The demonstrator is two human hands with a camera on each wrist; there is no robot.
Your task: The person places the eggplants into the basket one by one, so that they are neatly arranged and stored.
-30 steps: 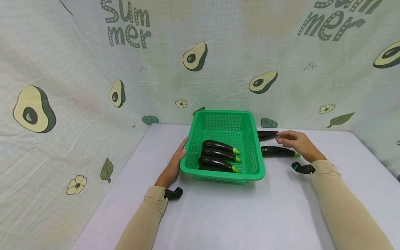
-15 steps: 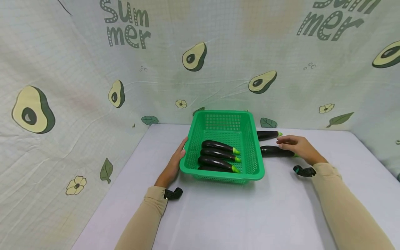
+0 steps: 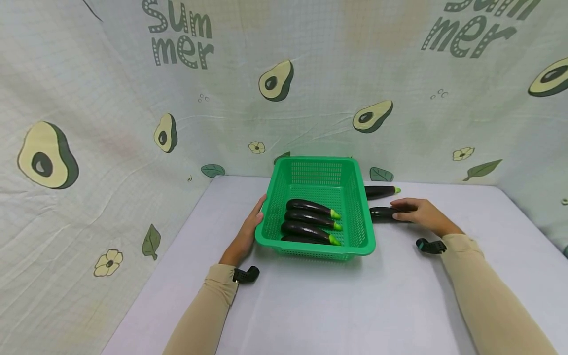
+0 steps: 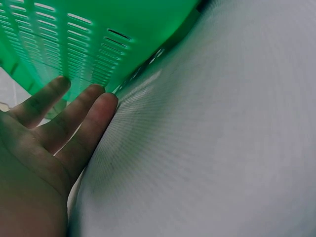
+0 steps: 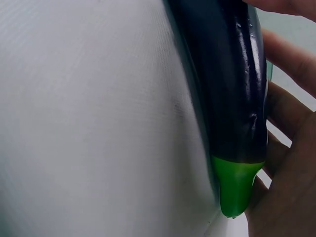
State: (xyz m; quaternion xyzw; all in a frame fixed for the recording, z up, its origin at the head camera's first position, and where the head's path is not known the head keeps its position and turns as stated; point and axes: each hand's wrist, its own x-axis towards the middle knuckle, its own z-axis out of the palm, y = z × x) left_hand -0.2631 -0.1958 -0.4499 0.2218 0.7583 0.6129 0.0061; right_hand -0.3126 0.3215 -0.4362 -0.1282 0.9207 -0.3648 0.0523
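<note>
My left hand (image 3: 245, 235) rests against the left side of a green plastic basket (image 3: 366, 207). In the left wrist view its straight fingers (image 4: 81, 116) touch the slotted basket wall. Inside the basket several dark eggplants (image 3: 307, 216) with green stem ends lie side by side. To the basket's right my right hand (image 3: 423, 216) has come down over an eggplant (image 3: 380, 213) on the table. The right wrist view shows the thumb and fingers on either side of that eggplant (image 5: 227, 84), its green end (image 5: 236, 190) pointing toward the wrist. In the head view the hand covers this end.
Another eggplant (image 3: 380, 192) lies behind, its left end hidden by the basket. The white table (image 3: 328, 305) ends at a hanging cloth (image 3: 319, 118) printed with avocados. A small black camera is strapped on each wrist.
My right hand has drawn back from the far eggplant toward me, uncovering its green end, and lowered onto the nearer eggplant, gripping it. The left hand and basket stay put.
</note>
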